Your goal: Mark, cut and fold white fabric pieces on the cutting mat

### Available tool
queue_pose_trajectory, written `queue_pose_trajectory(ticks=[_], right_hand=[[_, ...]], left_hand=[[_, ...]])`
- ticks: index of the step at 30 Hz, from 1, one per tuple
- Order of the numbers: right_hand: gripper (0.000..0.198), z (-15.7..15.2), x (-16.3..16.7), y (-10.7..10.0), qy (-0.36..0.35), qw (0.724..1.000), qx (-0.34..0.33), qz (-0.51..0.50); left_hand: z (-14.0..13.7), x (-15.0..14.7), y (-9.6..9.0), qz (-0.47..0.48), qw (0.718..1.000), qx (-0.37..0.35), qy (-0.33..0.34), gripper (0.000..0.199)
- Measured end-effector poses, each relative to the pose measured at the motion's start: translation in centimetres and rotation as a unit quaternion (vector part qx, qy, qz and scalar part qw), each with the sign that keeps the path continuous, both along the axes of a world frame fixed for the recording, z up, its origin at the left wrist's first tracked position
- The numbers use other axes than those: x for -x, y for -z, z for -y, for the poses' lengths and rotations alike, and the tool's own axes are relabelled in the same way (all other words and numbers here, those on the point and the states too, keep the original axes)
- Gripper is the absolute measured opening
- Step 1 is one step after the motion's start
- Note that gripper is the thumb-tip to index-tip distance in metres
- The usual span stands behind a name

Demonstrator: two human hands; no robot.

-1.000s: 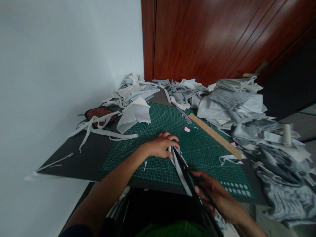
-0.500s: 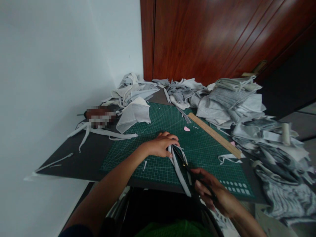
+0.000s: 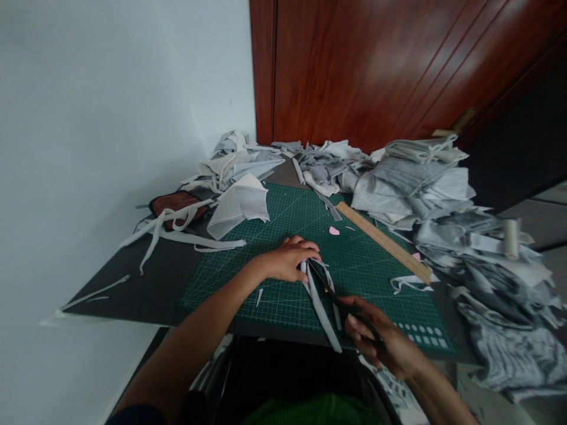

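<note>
Over the middle of the green cutting mat, my left hand (image 3: 296, 258) is closed on a light grey fabric strip (image 3: 322, 316), whose long end hangs toward the table's front edge. Another narrow length of fabric curves down beside it on the right. My right hand (image 3: 376, 330) grips a pair of black-handled scissors (image 3: 328, 289). Their blades point away from me, between the two lengths of fabric, with the tips close to my left fingers. Exactly where the blades meet the fabric is too dark to tell.
The cutting mat (image 3: 292, 206) lies on a dark table board (image 3: 155, 283). A wooden ruler (image 3: 383, 242) slants across its right side, near a pink scrap (image 3: 333, 231). Grey fabric piles (image 3: 411, 183) line the back and right. Loose strips lie over a brown item (image 3: 179, 203) at left.
My right hand and the scissors have shifted slightly up and to the left. My left hand stays in place on the strip.
</note>
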State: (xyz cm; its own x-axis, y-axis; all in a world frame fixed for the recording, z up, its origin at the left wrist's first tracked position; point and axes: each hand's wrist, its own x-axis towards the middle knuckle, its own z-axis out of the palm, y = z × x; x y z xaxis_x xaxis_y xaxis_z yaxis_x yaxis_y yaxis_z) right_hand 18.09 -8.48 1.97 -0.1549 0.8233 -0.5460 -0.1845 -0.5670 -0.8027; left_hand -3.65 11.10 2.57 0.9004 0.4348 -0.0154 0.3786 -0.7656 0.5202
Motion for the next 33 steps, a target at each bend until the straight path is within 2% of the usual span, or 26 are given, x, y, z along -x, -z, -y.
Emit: queue_pose_trajectory(ticks=[6, 10, 18, 33], right_hand=[[0.061, -0.4, -0.3, -0.2, -0.012, 1.000, 0.004, 0.001], [0.059, -0.6, -0.8, 0.1, -0.017, 1.000, 0.000, -0.010], [0.059, -0.4, -1.4, 0.3, -0.020, 1.000, 0.005, -0.011], [0.068, -0.4, -1.1, -0.1, -0.047, 0.996, -0.036, 0.072]], left_hand=[[-0.2, 0.0, 0.2, 0.004, 1.000, -0.001, 0.007, 0.055], [-0.1, 0.1, 0.0, 0.010, 1.000, 0.010, 0.007, 0.064], [0.2, 0.0, -0.5, -0.002, 1.000, 0.020, -0.023, 0.071], [0.4, 0.1, -0.8, -0.021, 0.999, 0.015, -0.025, 0.073]])
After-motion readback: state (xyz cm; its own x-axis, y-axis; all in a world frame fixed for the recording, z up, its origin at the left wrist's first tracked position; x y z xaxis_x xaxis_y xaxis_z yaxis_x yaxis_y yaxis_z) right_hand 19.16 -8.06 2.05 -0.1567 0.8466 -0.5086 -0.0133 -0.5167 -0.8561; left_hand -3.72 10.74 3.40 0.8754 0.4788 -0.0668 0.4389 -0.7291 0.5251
